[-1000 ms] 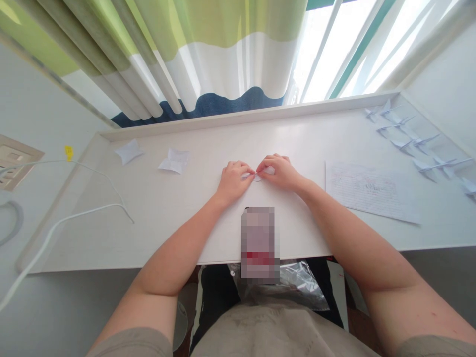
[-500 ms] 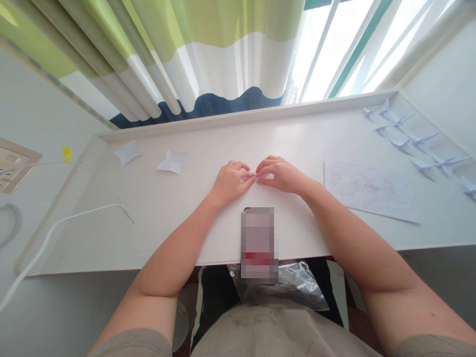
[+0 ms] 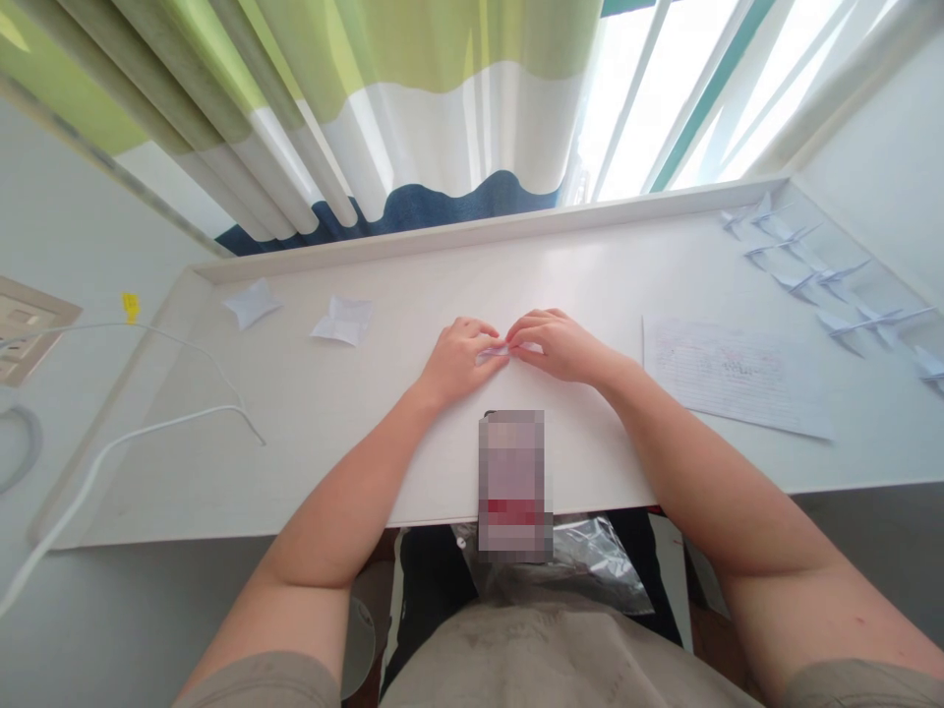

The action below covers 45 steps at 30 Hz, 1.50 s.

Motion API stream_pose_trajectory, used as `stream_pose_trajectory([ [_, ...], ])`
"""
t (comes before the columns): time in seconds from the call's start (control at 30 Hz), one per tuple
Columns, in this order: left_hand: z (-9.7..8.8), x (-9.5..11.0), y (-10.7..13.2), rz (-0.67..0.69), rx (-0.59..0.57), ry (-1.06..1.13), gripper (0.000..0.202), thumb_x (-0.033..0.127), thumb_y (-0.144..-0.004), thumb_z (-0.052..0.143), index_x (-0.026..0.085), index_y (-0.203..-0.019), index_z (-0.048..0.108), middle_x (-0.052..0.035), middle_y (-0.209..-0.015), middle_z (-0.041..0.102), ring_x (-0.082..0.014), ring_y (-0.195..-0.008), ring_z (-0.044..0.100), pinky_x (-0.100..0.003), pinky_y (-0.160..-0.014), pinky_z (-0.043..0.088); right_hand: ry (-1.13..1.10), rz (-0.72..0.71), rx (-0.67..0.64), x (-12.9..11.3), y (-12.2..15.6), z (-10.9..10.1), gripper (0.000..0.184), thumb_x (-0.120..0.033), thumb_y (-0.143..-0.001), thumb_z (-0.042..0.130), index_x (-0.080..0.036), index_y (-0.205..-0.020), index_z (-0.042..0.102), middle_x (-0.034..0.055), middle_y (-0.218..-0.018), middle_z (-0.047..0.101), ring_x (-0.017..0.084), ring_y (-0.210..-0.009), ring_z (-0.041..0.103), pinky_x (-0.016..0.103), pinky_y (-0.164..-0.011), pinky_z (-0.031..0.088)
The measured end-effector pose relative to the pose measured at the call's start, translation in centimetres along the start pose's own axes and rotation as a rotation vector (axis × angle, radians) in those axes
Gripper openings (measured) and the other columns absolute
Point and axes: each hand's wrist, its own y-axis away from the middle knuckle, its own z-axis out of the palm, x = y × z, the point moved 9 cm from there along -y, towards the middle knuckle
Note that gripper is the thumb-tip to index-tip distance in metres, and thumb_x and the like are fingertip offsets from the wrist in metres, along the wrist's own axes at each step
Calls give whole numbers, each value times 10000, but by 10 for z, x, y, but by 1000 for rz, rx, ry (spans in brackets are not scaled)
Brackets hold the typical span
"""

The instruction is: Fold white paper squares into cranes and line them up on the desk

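White counter [image 3: 310,423], curtain [image 3: 442,108] behind. Left hand [image 3: 461,359] and right hand [image 3: 553,344]: each pinched closed on one small folded paper [image 3: 493,352], mid-counter, mostly hidden by them. Toward near edge: pixelated phone-like object [image 3: 514,482]. Left: two creased papers [image 3: 343,320]; farther, white cable [image 3: 110,448]. Right: written sheet [image 3: 730,374]; beyond, folded paper birds [image 3: 796,285].

Single head-worn camera, positioned above and behind left hand [image 3: 458,362] and right hand [image 3: 557,346]. Lens facing forward, pitched down. Hands near view centre, at moderate range. Coverage: torso [image 3: 553,659] closer than hands, desk [image 3: 213,492] around hands, curtain [image 3: 442,108] beyond hands.
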Motion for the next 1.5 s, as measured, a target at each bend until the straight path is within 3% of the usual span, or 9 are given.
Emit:
stream_pose_trajectory([
  [0.2, 3, -7, -5, -68, 48, 65, 139, 293, -1031, 762, 250, -987, 888, -87, -1187, 846, -309, -1234, 692, -515, -1143, 526, -45, 54, 68, 11, -4, 4, 177, -255, -1025, 631, -221, -988, 801, 129, -1128, 831, 323, -1108, 701, 500, -1034, 509],
  [0.37, 3, -10, -8, -141, 70, 102, 99, 246, -991, 785, 261, -966, 880, -75, -1167, 849, -309, -1214, 704, -519, -1143, 526, -73, 132, 135, 20, -8, 4, 163, -207, -957, 694, -211, -1046, 831, 109, -1079, 829, 313, -1056, 706, 475, -1001, 528],
  [0.57, 1, -8, -8, -102, 100, 70, 88, 245, -982, 791, 250, -975, 879, -95, -1147, 844, -315, -1215, 706, -517, -1122, 540, -21, 244, 146, 24, -7, 2, 154, -286, -985, 757, -290, -936, 903, 100, -1138, 829, 377, -1207, 673, 575, -1071, 500],
  [0.73, 0, 0, -3, 40, 44, 84, 179, 217, -998, 747, 254, -1116, 876, -91, -1219, 854, -295, -1217, 737, -507, -1127, 560, -18, 172, 82, 24, -1, 0, 204, -253, -998, 718, -317, -970, 910, 72, -1309, 820, 393, -1388, 617, 647, -1215, 409],
  [0.83, -1, 1, -1, 41, 18, 76, 228, 199, -985, 746, 258, -1170, 867, -85, -1248, 859, -294, -1218, 752, -505, -1133, 563, -63, 120, 44, 28, 3, 1, 301, -204, -952, 712, -348, -1135, 902, 48, -1387, 807, 367, -1392, 637, 645, -1256, 378],
  [1.0, -1, 0, -3, 10, -3, 39, 258, 241, -979, 784, 280, -1227, 842, -69, -1252, 861, -296, -1211, 757, -497, -1121, 563, -92, 98, 65, 30, 4, -2, 298, -260, -937, 736, -327, -1185, 888, 66, -1338, 825, 356, -1355, 674, 621, -1257, 376],
  [1.13, -2, -2, -4, 10, 19, 25, 238, 293, -1032, 750, 270, -1255, 830, -82, -1233, 864, -296, -1192, 764, -486, -1102, 567, -112, 84, 115, 27, 1, -6, 243, -346, -968, 751, -299, -1170, 878, 81, -1218, 854, 339, -1231, 730, 572, -1175, 467],
  [1.3, -3, -11, -4, -79, 98, 213, 253, 318, -1096, 631, 252, -1222, 839, -88, -1184, 866, -258, -1097, 782, -414, -1039, 590, -192, 95, 156, 25, -1, -9, 258, -309, -940, 750, -274, -1165, 872, 74, -1149, 873, 304, -1123, 760, 494, -1077, 546],
  [1.5, 0, -20, -1, -256, 111, 560, 293, 435, -1045, 690, 215, -1156, 848, -67, -1064, 872, -221, -952, 779, -335, -881, 592, -408, 215, 209, 27, -1, -7, 237, -363, -950, 693, -228, -1030, 872, 64, -1045, 878, 249, -974, 771, 405, -929, 580],
])
